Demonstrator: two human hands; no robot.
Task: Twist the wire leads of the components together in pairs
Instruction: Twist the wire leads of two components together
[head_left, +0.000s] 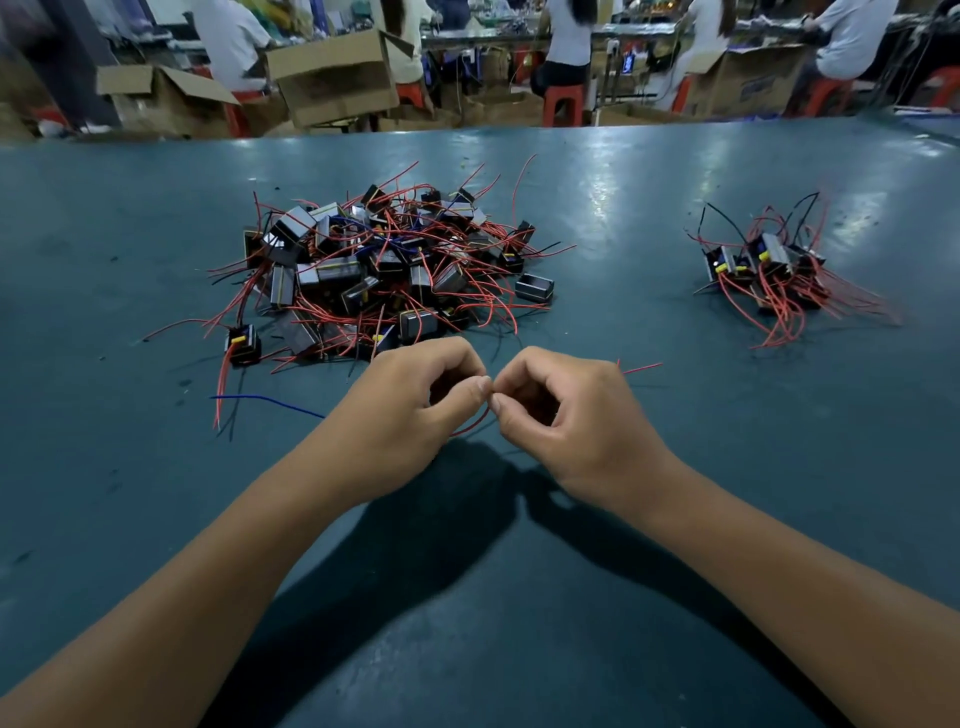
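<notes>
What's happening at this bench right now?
A person's left hand and right hand meet fingertip to fingertip, pinching thin red wire leads above the dark teal table. A big heap of black boxy components lies ahead; a smaller heap sits to the right.

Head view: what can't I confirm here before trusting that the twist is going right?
- Twist itself: hidden in the head view where the left hand and right hand pinch the red wire.
- The held components: covered by both palms.
- Small pile on the right: blurred, pairing unreadable.
- Big pile: leads too tangled to trace.
</notes>
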